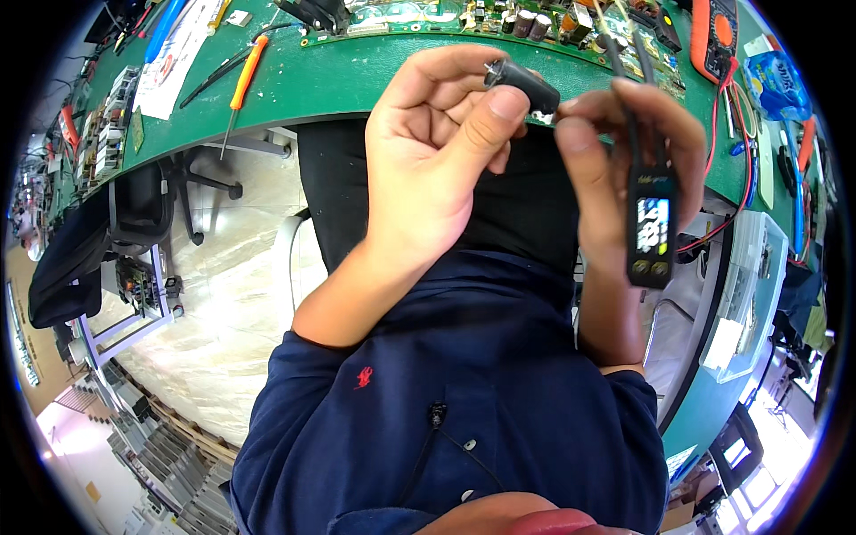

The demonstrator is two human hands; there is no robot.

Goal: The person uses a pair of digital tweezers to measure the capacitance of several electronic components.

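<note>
At the upper left of the frame, an orange screwdriver [251,71] lies on the green table [308,85], its thin end past the edge; a bump might tip it off. Near the top middle, the left hand [428,143], fingers curled, pinches a black can [532,89], metal pins [491,74] facing left. A loose pinch might drop it toward the lap [343,183]. Next, the right hand [624,147] is half closed around a black tester [648,259]; I cannot tell if its fingertips touch the can. A careless swing might knock the tester against the board [535,22].
</note>
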